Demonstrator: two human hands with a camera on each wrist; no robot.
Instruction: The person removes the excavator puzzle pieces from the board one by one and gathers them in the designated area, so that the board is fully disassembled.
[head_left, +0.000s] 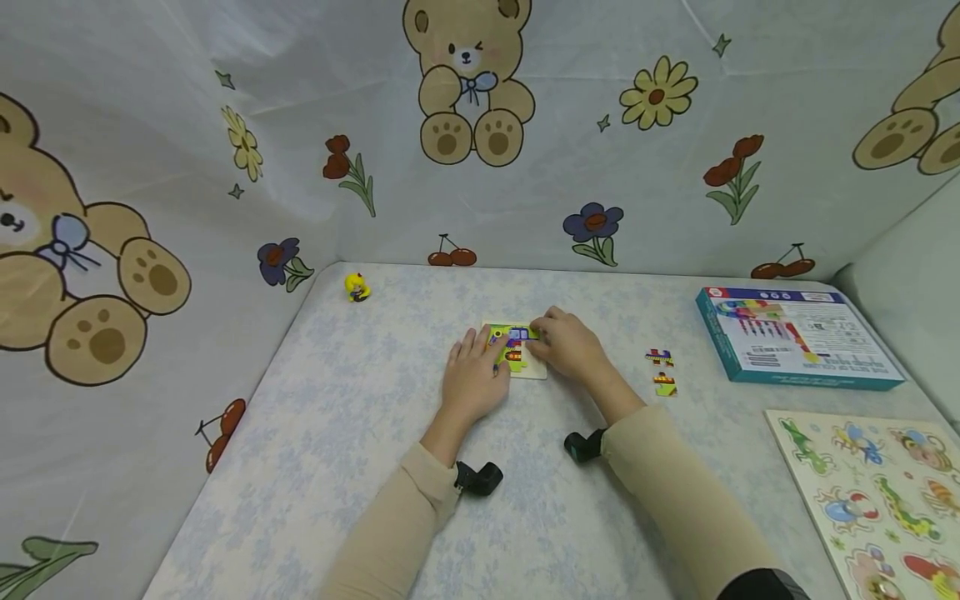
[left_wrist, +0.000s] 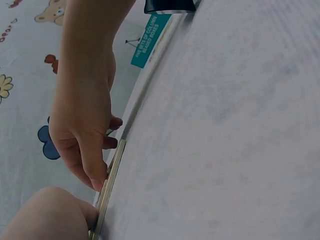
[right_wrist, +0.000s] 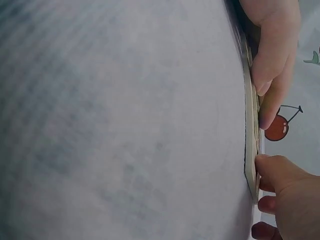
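Note:
A small puzzle board (head_left: 536, 369) with a green picture lies on the table, its lower right part bare and cream. My left hand (head_left: 472, 375) rests on its left side with straight fingers. At the upper right corner, my right hand (head_left: 572, 348) pinches a puzzle piece (head_left: 533, 334) against the board, the piece mostly hidden by the fingers. In the left wrist view, the right hand (left_wrist: 87, 120) bends down to the board's thin edge (left_wrist: 114, 170). Two loose puzzle pieces, one purple and red (head_left: 659, 357), one green and red (head_left: 664, 385), lie right of the right hand.
A teal-edged box (head_left: 802, 337) lies at the back right. In front of it is a board with insect pictures (head_left: 873, 492). A small yellow figurine (head_left: 357, 287) stands at the back left. A bear-print cloth (head_left: 525, 208) hangs behind the table (head_left: 360, 400).

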